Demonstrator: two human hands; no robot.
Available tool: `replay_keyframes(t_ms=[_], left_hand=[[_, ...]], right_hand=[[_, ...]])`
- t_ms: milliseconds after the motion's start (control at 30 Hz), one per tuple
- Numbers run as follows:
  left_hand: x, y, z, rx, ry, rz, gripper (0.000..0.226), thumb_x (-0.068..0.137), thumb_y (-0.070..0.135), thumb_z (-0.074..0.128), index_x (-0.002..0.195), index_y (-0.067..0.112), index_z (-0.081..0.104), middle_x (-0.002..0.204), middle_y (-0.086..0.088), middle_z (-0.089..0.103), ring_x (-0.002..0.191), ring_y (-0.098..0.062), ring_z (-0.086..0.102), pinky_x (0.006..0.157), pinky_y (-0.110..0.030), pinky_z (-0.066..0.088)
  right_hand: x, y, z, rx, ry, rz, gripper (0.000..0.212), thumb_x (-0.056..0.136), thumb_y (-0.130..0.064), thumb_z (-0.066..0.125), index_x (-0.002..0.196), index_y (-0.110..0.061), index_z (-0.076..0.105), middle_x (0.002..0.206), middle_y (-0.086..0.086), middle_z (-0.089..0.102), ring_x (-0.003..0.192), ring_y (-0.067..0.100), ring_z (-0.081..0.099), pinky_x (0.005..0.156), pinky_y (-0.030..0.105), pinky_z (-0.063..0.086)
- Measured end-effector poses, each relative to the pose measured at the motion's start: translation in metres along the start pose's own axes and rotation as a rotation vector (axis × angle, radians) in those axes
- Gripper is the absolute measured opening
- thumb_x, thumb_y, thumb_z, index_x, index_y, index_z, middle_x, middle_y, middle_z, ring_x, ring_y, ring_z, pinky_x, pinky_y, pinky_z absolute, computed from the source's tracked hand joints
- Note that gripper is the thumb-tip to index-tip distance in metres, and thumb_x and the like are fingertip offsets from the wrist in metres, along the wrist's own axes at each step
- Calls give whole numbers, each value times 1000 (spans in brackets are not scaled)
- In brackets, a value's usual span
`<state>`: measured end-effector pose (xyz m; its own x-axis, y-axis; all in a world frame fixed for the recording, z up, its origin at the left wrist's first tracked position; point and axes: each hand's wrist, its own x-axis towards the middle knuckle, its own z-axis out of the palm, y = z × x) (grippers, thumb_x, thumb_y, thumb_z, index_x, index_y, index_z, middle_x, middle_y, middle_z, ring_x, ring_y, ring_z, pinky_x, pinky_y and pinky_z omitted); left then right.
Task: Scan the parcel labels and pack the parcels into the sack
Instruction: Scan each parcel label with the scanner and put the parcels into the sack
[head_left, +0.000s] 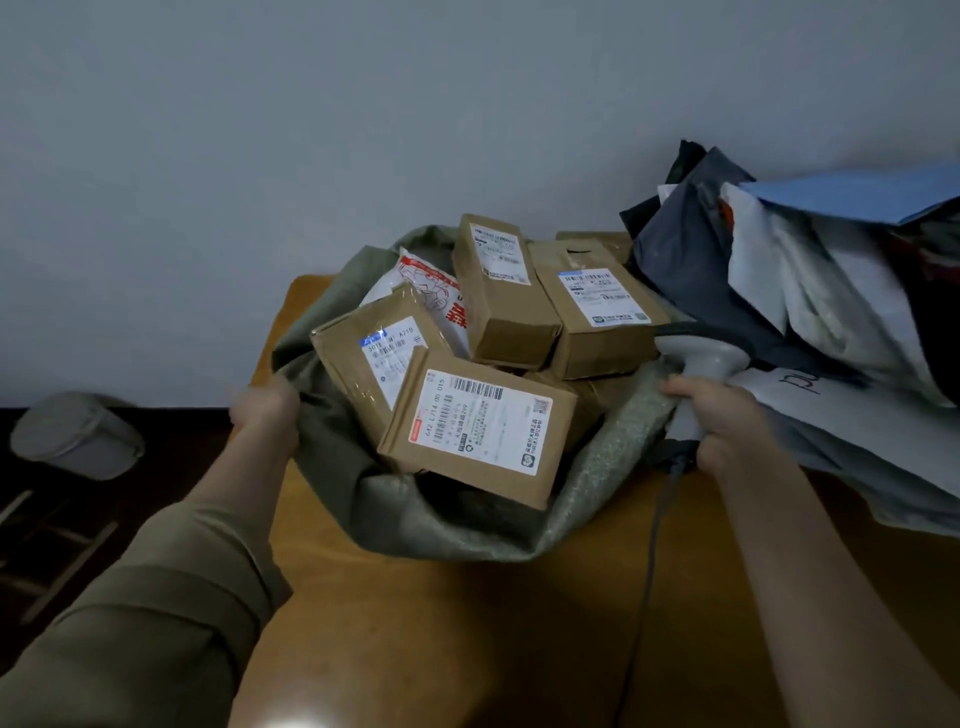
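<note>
left hand (265, 408) grips sack (467, 525) rim; right hand (719, 426) grips scanner (701, 358); boxes (478, 431) inside.

Cardboard parcels (483, 434) crowd the sack (462, 525) mouth, leaving no gap. Soft mailers (810, 291) wall off the right. The near surface (467, 634) lies open, crossed only by a cable (647, 582).

My left hand (267, 405) grips the green sack's (467, 525) rim; my right hand (719, 421) holds the grey scanner (701, 358) at the opposite rim. Between my fingers, labelled cardboard parcels (478, 431) fill the sack on the counter (467, 634). Mailer bags (810, 291) pile beyond my right fingers.
</note>
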<state>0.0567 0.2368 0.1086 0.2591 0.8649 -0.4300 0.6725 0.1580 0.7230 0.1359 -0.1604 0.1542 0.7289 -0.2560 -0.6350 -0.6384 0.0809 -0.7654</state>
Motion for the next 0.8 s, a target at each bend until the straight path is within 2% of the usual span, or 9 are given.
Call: replay_keyframes(t_ms=[167,267,333,400,433,533,600,733,800], left_hand=[[-22,50,-42,-157,151,67,49,101,25,37,142,-2,40,145,-14,45,130,-30,46,100,-35,40],[-42,86,-66,-266,229,128,46,101,24,36,140,0,41,142,-8,47,126,-23,47,87,-26,36],[-48,105,-77,-403,239,184,26,100,23,39,111,7,56,117,0,57,108,-15,48,80,-22,33],[-55,118,-82,-403,186,248,25,99,22,40,74,21,42,90,2,50,96,-15,42,78,-25,34],[-54,121,-82,-390,157,267,26,97,21,41,71,19,40,92,-2,48,93,-17,42,77,-27,35],[-49,111,-71,-328,16,178,7,89,12,45,90,8,50,99,-10,49,80,-22,48,71,-33,37],[-46,103,-58,-247,-86,148,7,81,-1,43,81,1,50,91,-14,49,68,-26,45,67,-33,37],[-30,93,-29,-34,-202,180,33,66,-7,40,89,-9,63,109,-25,63,91,-34,58,74,-41,45],[-29,94,-15,116,-191,260,35,82,0,48,110,-11,64,121,-30,60,108,-41,59,81,-41,45]], right_hand=[[-16,-13,5,24,67,-86,38,82,-8,70,116,-1,55,101,14,62,86,29,61,77,45,56],[-31,-29,1,93,90,-155,33,84,-8,66,109,-10,45,89,7,52,86,26,58,91,48,53],[-41,-40,-3,200,79,-232,27,82,-5,64,104,-10,49,92,6,56,87,24,61,91,46,54],[-45,-49,-9,270,63,-300,27,79,-3,63,103,-14,56,98,6,63,93,27,64,90,48,55],[-46,-52,-11,257,45,-321,30,78,-2,62,105,-14,59,100,7,65,95,28,65,90,49,55],[-38,-53,-15,143,-12,-282,35,79,-6,63,114,-8,60,105,15,66,93,33,65,85,49,55],[-29,-47,-17,65,-37,-235,37,81,-10,65,116,-2,59,105,20,65,92,35,65,81,46,55],[-11,-44,-28,-122,-57,-228,31,83,-14,66,111,1,62,98,23,64,95,40,64,88,54,54],[0,-51,-34,-136,-54,-259,27,86,-11,63,111,-2,61,96,20,64,91,36,64,79,48,56]])
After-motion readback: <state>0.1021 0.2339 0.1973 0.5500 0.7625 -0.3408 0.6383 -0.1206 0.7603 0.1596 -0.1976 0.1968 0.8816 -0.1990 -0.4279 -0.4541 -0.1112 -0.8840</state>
